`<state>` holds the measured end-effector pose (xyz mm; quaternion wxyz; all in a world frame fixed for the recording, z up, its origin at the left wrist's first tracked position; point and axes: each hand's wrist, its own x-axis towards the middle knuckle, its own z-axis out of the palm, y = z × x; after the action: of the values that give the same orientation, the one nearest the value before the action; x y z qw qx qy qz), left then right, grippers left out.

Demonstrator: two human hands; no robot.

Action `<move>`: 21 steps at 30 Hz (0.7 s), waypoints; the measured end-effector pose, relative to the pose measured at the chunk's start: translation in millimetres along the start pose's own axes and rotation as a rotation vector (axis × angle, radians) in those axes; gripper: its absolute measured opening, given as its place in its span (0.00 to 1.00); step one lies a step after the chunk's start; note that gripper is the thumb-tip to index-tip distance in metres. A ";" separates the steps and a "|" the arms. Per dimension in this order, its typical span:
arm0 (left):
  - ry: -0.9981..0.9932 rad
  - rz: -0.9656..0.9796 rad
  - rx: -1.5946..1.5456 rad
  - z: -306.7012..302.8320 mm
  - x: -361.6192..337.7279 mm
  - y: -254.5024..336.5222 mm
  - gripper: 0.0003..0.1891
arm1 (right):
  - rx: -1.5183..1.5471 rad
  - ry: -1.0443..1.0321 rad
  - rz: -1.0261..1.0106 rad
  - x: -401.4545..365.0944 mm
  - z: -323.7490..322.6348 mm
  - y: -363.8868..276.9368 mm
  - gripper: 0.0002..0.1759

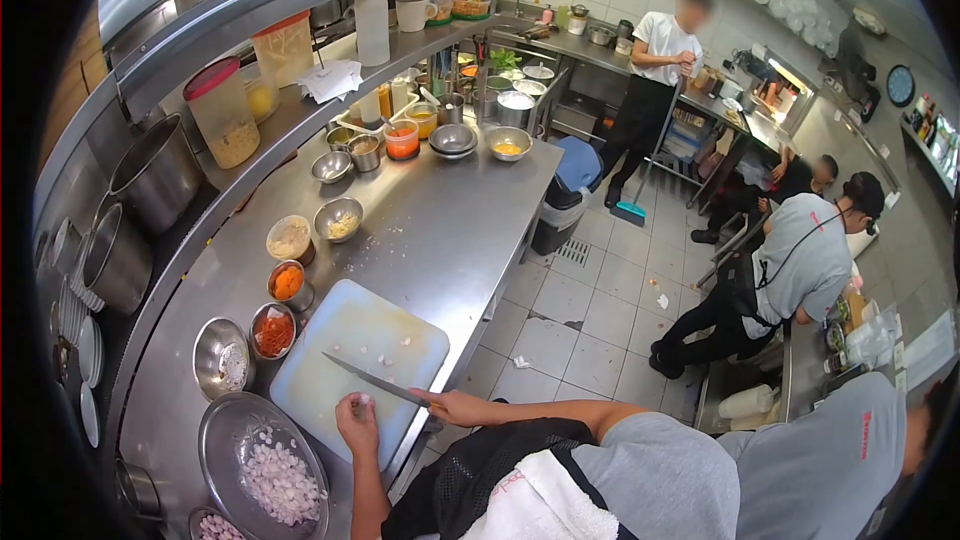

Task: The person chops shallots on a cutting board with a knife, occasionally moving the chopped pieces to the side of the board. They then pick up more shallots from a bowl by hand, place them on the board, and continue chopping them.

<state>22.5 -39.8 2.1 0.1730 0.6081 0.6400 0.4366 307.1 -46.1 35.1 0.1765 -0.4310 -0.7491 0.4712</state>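
Observation:
My right hand [458,409] is closed round the handle of a kitchen knife [375,380], whose blade points left over the white cutting board [330,325]. On the board's near side, my left hand [357,427] has its fingers curled around a small pale shallot [364,400], partly hidden by them. Several small cut pieces lie scattered on the board beyond the blade. Left of the board, a large metal bowl [218,430] holds chopped pinkish shallots [280,480]. A smaller bowl of shallots [215,526] shows at the bottom edge.
Metal bowl [208,345], shredded red food container [273,330] and orange food container [288,282] line the board's left side. A steel shelf [240,140] overhangs the counter. A blue-lidded bin [570,190] stands past the counter's end. Several co-workers, one in white [665,45], are to the right.

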 end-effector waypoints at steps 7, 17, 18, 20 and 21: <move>0.039 0.141 -0.151 18.2 -2.3 -34.9 0.17 | -0.099 -0.060 0.011 3.0 -3.2 2.2 0.40; 0.096 0.078 -0.167 -6.3 -0.4 -14.6 0.09 | -0.233 -0.016 0.003 -31.5 -3.7 -18.3 0.38; 0.085 0.079 -0.188 -5.5 1.4 -13.1 0.08 | -0.278 0.017 -0.012 -36.6 -3.8 -20.1 0.39; 0.070 0.072 -0.212 -7.3 3.0 -11.2 0.08 | -0.317 0.004 0.018 -42.5 -2.1 -22.3 0.38; 0.063 0.075 -0.204 -9.3 2.8 -9.4 0.08 | -0.357 0.001 0.048 -46.0 -1.9 -24.2 0.37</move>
<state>9.0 -39.3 1.0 0.1974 0.5969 0.5740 0.5247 322.8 -86.9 63.3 0.0862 -0.4734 -0.8103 0.3344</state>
